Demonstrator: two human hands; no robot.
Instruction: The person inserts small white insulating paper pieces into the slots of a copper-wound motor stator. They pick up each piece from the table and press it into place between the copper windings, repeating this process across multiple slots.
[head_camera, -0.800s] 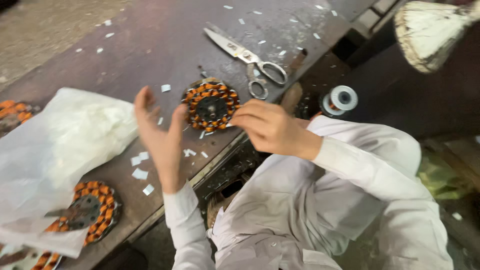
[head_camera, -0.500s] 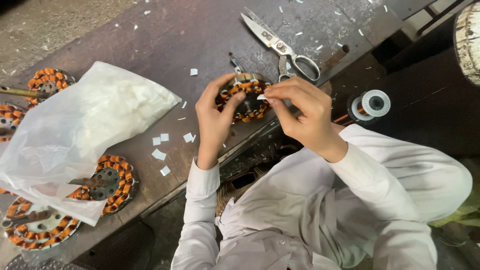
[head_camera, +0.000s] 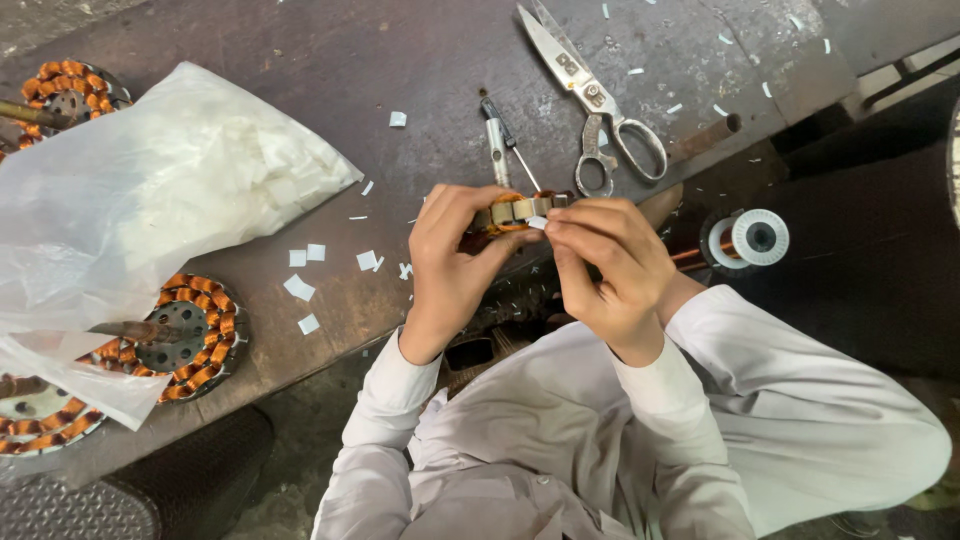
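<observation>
Head view looks straight down on a copper-wound stator (head_camera: 508, 212), held edge-on just above the near edge of the workbench (head_camera: 420, 80), at the centre of the frame. The left hand (head_camera: 455, 265) is clamped around its left side, thumb across the front of the steel rim, which steadies the ring and turns its slots toward the other hand. The right hand (head_camera: 605, 265) has its thumb and forefinger pinched together on a small white paper slip (head_camera: 537, 222) pressed against the stator's right edge, seemingly at a slot between coils; whether the slip is already seated I cannot tell. Just behind the stator lies a thin metal pick tool (head_camera: 497, 140), and to its right a pair of large scissors (head_camera: 590, 95), both within easy reach on the dark bench. White paper offcuts (head_camera: 300, 288) are scattered to the left of the hands, near where cutting would shed them. Further left a crumpled clear plastic bag (head_camera: 160, 190) of white pieces covers part of the bench, with a finished wound stator (head_camera: 185, 335) below it and another (head_camera: 65, 95) at the upper left. At the right, off the bench edge, sits a spool of copper wire (head_camera: 750, 240).
</observation>
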